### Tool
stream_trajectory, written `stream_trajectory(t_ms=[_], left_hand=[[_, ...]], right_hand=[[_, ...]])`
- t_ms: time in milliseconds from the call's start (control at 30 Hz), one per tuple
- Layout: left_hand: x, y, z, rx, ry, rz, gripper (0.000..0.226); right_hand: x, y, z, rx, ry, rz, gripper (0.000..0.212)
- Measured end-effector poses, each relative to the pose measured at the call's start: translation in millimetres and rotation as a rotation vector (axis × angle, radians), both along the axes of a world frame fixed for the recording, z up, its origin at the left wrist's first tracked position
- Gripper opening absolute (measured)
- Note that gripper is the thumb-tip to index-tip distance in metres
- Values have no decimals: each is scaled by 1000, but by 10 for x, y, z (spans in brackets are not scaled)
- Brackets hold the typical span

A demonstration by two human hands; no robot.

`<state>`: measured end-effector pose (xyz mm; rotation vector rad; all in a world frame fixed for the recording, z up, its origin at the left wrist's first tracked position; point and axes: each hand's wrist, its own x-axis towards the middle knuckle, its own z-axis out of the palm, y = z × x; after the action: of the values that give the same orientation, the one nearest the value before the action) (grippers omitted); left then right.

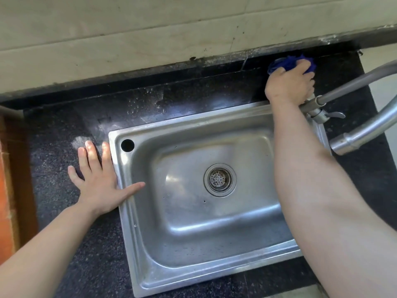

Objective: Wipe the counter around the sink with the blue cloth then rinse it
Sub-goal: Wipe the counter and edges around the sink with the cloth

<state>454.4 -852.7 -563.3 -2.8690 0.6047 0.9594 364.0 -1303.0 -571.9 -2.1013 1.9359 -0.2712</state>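
Right hand (289, 86) grips bunched cloth (283, 62) at counter's (71, 244) back right corner behind sink (137, 244), by faucet (365, 134); left hand (100, 179) flat, holding nothing, at sink's left rim; cloth looks soft, light, likely damp, best held wadded from above

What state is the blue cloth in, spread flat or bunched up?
Bunched up. The blue cloth is a crumpled wad under the right hand, which grips it on the counter.

One head-worn camera looks steeply down, close over the sink (133, 250) and dark counter (64, 222).
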Motion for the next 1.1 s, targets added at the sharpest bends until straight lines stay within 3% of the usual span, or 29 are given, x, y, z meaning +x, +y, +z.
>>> stream_trajectory(t_ms=[67,167,300,433,533,667,767,967,1100], left_hand=[[1,-7,1,-3,-4,-5,145],[-6,-15,23,7,10,1,147],[-4,-40,58,19,23,7,148],[-8,-47,55,22,26,11,148],[-2,-43,43,11,19,-1,146],[-6,-31,8,1,7,-19,142],[0,-16,-12,-13,-2,-21,142],[12,-11,-33,-20,-20,-33,142],[11,3,-22,-32,-18,-40,143]], right_hand=[[104,226,-8,-42,13,56,56],[218,782,-77,-97,-23,337,53],[383,1466,-117,-29,-132,673,47],[339,1465,-63,-51,-57,869,49],[130,1050,-66,-180,-33,771,49],[107,765,-71,-66,-26,450,50],[394,1150,-84,-73,-5,365,47],[995,2360,-55,-23,-69,717,42],[1025,2413,19,-14,-36,923,47]])
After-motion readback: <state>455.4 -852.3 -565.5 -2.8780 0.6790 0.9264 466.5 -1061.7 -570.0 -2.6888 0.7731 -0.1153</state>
